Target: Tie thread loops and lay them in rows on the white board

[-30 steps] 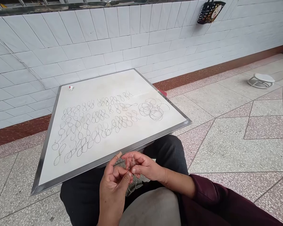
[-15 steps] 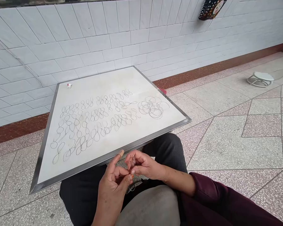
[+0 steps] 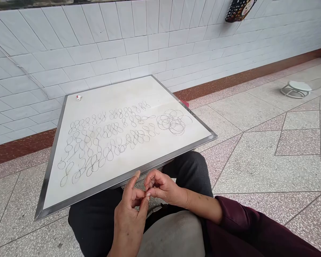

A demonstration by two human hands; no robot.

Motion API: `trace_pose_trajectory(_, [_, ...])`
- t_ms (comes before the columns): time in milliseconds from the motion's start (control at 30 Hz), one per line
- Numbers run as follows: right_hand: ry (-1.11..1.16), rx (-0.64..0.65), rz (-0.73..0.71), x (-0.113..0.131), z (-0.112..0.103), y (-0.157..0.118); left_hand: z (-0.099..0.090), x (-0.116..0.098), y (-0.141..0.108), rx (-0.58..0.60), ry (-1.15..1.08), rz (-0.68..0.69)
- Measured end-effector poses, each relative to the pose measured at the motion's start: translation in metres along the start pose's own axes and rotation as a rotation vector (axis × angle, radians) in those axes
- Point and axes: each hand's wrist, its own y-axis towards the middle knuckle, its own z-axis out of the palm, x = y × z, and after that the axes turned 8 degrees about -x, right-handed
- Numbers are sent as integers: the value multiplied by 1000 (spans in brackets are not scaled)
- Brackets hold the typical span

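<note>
Above my lap, at the near edge of the table, my two hands meet at the fingertips. My left hand (image 3: 131, 210) pinches with thumb and middle finger, its index finger stretched up. Thumb and fingers of my right hand (image 3: 164, 188) are closed on a thin wire loop (image 3: 152, 183), which shows as a fine line by the fingers. Where the wire runs between the two pinches is mostly hidden. On the white table (image 3: 117, 91) lie several rows of thin wires twisted into figure eights (image 3: 66, 175). A heap of round wire loops (image 3: 173, 122) lies at their right.
A small white and red object (image 3: 79, 97) stands at the table's far left corner. The table has a metal edge (image 3: 128, 175). A low white stool (image 3: 295, 89) stands on the floor at right, and a dotted bag (image 3: 239, 10) hangs on the tiled wall.
My left hand has turned slightly and its thumb has straightened up against the right thumb. The wire loop that hung below the fingers shows less now. Things on the table stay put.
</note>
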Motion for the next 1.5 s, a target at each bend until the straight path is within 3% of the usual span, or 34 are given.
trace_pose_trajectory(200, [-17,64,-12,4,-3,0,-5,-1,0,85,-26,-79])
trace_pose_trajectory(467, [-40,48,-32,-4,-5,-3,-2,2,2,87,-102,-166])
trace_pose_trajectory(733, [-74,34,16,4,-5,-2,-8,11,13,325,-440,-426])
trace_pose_trajectory(967, [38,63,41,8,-1,-2,-4,12,12,407,-588,-507])
trace_pose_trajectory(1067, [70,64,52,7,0,-2,-1,11,10,348,-571,-470])
trace_pose_trajectory(1300, [23,0,35,2,-3,-2,2,9,2,193,-357,-244])
trace_pose_trajectory(1500, [50,-70,58,0,4,-4,5,25,1,77,-4,3])
